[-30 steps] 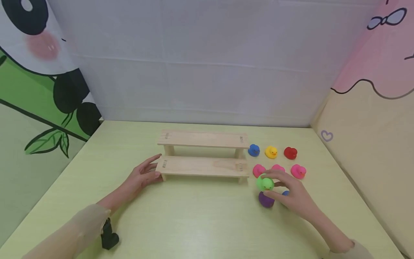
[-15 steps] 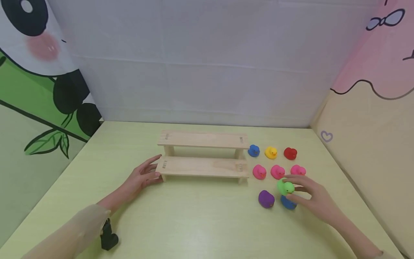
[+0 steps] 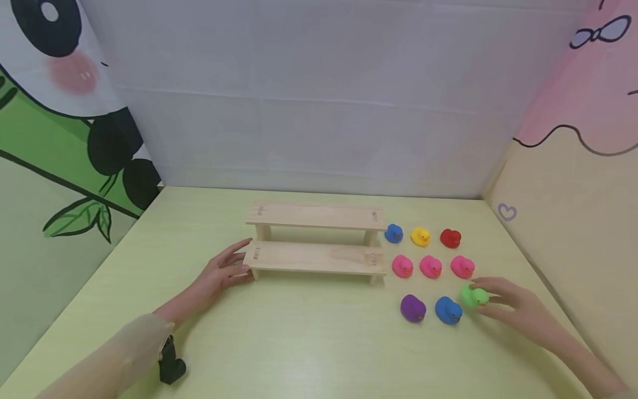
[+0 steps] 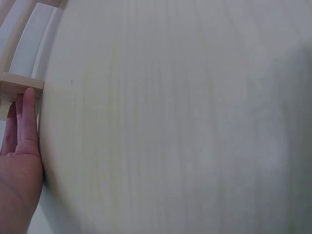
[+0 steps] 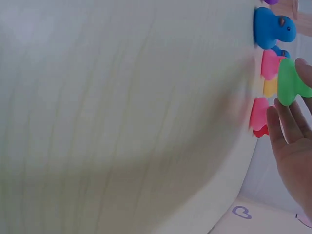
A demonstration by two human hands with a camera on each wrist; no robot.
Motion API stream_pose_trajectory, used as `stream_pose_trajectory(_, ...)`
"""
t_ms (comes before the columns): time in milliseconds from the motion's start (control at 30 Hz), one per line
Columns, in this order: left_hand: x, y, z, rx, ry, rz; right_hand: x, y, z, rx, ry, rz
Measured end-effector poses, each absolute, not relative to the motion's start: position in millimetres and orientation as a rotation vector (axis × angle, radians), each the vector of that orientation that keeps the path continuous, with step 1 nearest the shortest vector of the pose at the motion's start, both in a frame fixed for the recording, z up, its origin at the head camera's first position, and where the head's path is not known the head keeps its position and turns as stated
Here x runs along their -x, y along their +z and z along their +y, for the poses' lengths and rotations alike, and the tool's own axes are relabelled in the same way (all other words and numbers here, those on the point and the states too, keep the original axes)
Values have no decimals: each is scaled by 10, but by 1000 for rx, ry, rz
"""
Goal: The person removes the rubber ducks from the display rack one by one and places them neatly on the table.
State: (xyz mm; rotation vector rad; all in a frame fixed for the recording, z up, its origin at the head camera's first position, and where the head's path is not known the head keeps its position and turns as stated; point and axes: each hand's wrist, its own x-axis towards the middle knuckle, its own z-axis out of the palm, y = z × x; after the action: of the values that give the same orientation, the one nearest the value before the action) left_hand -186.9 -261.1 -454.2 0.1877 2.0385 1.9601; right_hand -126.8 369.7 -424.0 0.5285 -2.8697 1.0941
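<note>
On the pale green worktop [image 3: 309, 332], eight ducks already sit in a grid right of the empty two-step wooden shelf [image 3: 316, 244]. My right hand [image 3: 518, 310] pinches the green duck [image 3: 472, 296] at the front row's right end, just beside the blue duck [image 3: 447, 310], seemingly completing the grid. It stands upright, beak and long axis pointing toward me and slightly right, while my left hand [image 3: 221, 272] rests flat, fingers straight, against the shelf's left end.

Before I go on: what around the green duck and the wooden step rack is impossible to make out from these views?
- Green duck: head view, the right hand covers its far side; whether it rests on the table is unclear.
- Right wrist view: motion blur; the ducks crowd the right edge, overlapping.
- Wooden step rack: left wrist view, cut off at the left edge beyond the left hand.
- Black object at the left sleeve: too small to identify.
</note>
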Motion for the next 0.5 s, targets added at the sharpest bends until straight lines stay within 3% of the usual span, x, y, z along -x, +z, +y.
stream_pose_trajectory(500, 1896, -4575, -2604, -213, 1961, 2037, 1280, -4382, 3990, -568, 1095, -3010)
